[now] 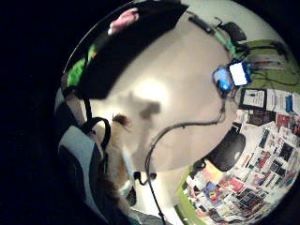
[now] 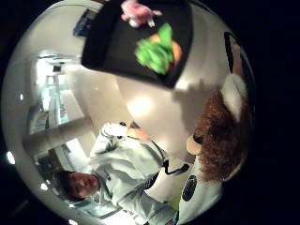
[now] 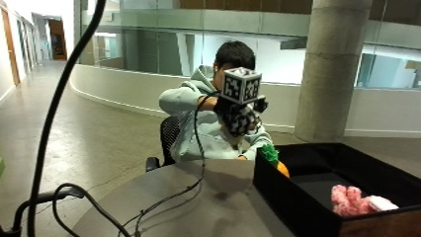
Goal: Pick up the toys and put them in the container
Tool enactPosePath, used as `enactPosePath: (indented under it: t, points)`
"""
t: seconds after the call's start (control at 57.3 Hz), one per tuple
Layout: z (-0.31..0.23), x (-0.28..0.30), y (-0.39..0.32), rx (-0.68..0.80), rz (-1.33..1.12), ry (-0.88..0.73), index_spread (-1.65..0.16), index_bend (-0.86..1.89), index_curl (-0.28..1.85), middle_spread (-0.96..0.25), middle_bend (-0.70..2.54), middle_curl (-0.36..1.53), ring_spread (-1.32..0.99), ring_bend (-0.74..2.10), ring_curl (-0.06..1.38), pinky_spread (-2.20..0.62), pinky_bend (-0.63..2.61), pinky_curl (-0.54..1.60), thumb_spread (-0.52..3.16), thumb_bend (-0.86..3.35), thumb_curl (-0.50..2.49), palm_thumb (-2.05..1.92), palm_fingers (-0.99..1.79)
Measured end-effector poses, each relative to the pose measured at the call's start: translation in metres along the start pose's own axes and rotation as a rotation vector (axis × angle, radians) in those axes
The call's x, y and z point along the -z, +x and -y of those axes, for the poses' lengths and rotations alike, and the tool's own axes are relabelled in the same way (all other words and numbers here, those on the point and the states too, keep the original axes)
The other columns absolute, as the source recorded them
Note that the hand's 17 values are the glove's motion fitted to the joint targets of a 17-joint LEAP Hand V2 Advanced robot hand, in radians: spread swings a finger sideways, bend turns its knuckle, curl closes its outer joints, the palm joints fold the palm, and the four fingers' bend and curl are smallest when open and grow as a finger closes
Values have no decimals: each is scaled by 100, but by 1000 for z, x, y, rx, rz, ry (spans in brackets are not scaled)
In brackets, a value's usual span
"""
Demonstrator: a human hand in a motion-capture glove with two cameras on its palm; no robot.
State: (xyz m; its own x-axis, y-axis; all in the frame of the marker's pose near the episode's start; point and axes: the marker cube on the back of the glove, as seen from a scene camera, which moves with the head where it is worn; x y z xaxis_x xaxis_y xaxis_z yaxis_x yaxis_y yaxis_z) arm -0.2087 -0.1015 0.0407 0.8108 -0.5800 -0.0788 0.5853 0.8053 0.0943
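Nearest the lens: black bin [image 3: 309, 197], pink toy [image 3: 352, 200] inside, green and orange toy [image 3: 271, 158] at its far corner. Above the table [image 3: 197, 207], gloved right hand [image 3: 240, 116] raised, apparently curled around a brown furry toy [image 2: 222, 136]. Best carried across over the open bin, lowered past the rim, then released clear of the others.

Table [image 3: 197, 207]: you have a round, pale grey top, glossy enough to catch a bright glare.
Box [image 3: 289, 197]: black and open-topped, it sits on the table at your right side, one corner pointing toward the middle.
Cable [image 3: 164, 205]: a black lead trails across the top, from the near edge up toward your raised hand.
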Motion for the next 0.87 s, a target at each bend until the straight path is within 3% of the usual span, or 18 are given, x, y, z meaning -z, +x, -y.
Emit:
enactPosePath:
  t: [0.087,0.192,0.366,0.471,0.523,0.558,0.61,0.68,0.872]
  points:
    - [15,40,-14,-30,-37,173,-48,59,82,-33,98,66,-38,122,69,-41,113,51,51,23,84,83,102]
    - [17,78,-65,-39,128,327,-50,62,93,-34,102,73,-38,126,70,-41,116,53,45,23,88,81,97]
    - [52,100,-88,-67,122,575,-53,62,108,-34,100,80,-38,129,71,-40,123,56,41,19,94,75,83]
    - [71,92,-92,-90,160,505,-48,33,106,-32,78,77,-35,128,70,-39,133,57,64,13,89,65,45]
    - [74,86,-100,-102,199,440,-44,24,101,-25,58,71,-29,103,67,-30,130,60,82,5,82,50,-25]
    - [75,84,-102,-101,198,426,-41,15,94,-18,46,65,-22,81,61,-22,127,56,91,0,77,43,-48]
    - [75,84,-99,-100,176,421,-37,6,83,-11,32,58,-16,58,51,-14,120,50,100,-3,71,37,-57]
    - [69,88,-92,-108,168,413,-33,4,72,-5,20,52,-10,40,42,-8,111,45,110,-4,64,29,-47]
    - [34,113,-59,-189,115,436,-25,7,53,2,9,41,-2,21,34,1,97,39,124,-3,49,13,-34]
